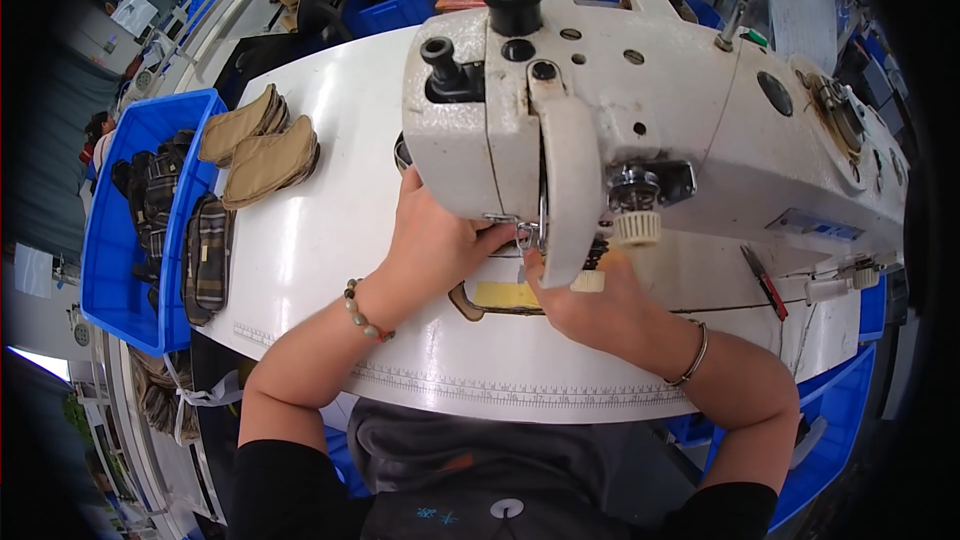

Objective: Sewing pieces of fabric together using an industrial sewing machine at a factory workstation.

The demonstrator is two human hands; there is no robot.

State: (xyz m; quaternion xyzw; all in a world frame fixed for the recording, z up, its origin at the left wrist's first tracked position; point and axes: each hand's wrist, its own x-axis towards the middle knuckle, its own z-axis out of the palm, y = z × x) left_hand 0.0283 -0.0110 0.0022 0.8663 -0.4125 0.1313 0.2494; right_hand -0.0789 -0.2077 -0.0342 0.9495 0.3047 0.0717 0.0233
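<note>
A white sewing machine fills the upper middle and right of the view. Beneath its head, a tan fabric piece with a dark edge and a yellow patch lies partly covered by my hands. My left hand is closed at the fabric, thumb by the presser foot; its other fingers are largely hidden behind the machine head. From the right, my right hand brings closed fingertips close to the needle area. The machine hides part of that hand, and whatever it pinches cannot be made out.
Stacked tan fabric pieces lie on the white table at the left. Beside them, a blue bin holds dark plaid items. Red-handled thread snips lie at right. A printed ruler follows the front edge.
</note>
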